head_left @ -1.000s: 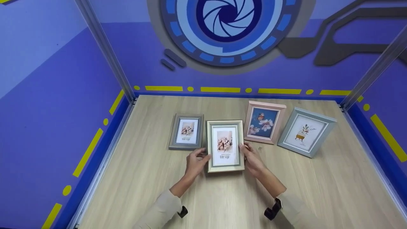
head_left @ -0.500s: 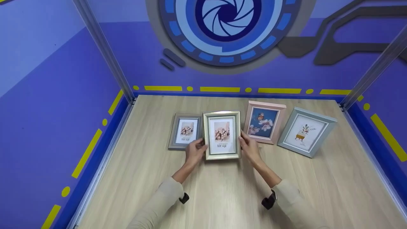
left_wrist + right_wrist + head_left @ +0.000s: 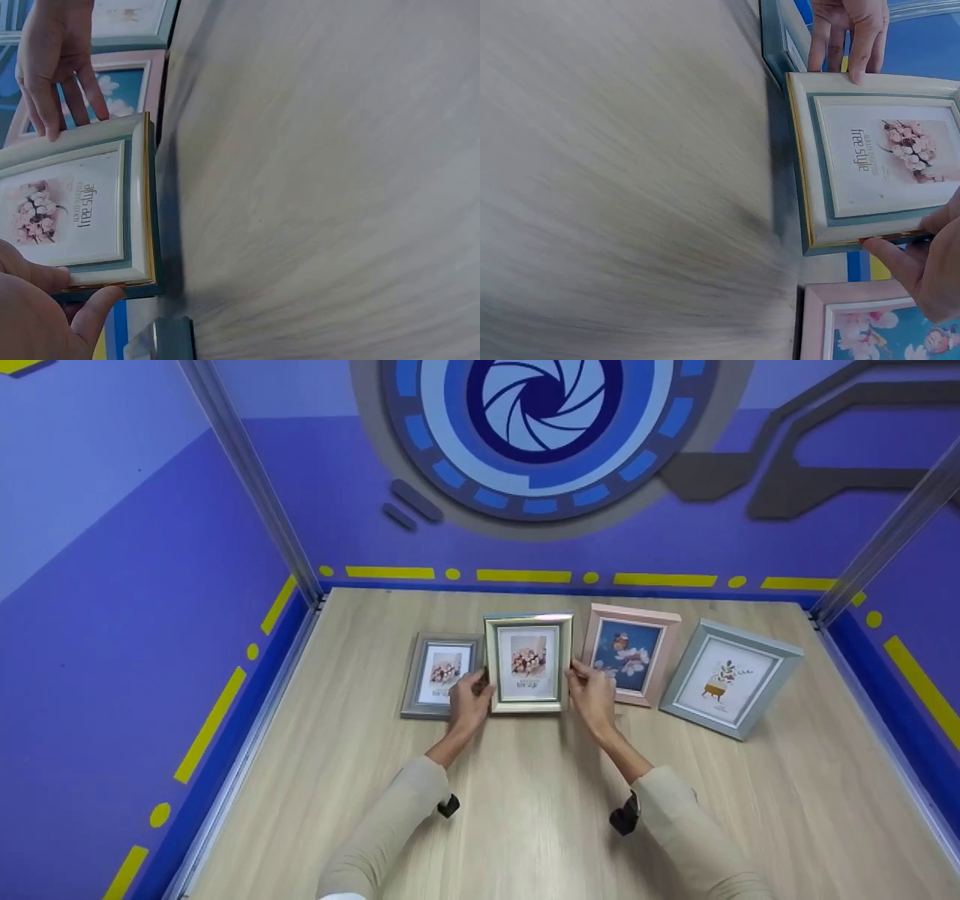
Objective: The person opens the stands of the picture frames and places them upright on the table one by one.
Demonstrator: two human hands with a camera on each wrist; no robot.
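Observation:
A gold-edged cream picture frame [image 3: 529, 705] with a pink-flower print stands nearly upright near the middle of the table. My left hand [image 3: 469, 703] grips its left side, thumb toward the front edge and fingers behind. On the other side my right hand [image 3: 592, 699] holds the right edge the same way. In the right wrist view, the cream picture frame [image 3: 832, 225] shows a green inner border and the words "free style". A grey picture frame [image 3: 414, 679] stands just left, partly covered by my left hand. The pink picture frame [image 3: 651, 667] is right beside my right hand.
A blue-grey picture frame [image 3: 769, 682] stands angled at the right of the row. The wooden table [image 3: 525, 825] runs back to a purple printed wall [image 3: 300, 495]. Metal posts [image 3: 255, 487] rise at both back corners.
Both hands have carried the cream picture frame away from me, toward the back, and tilted it more upright. It now stands between the grey and pink frames, which stay in place.

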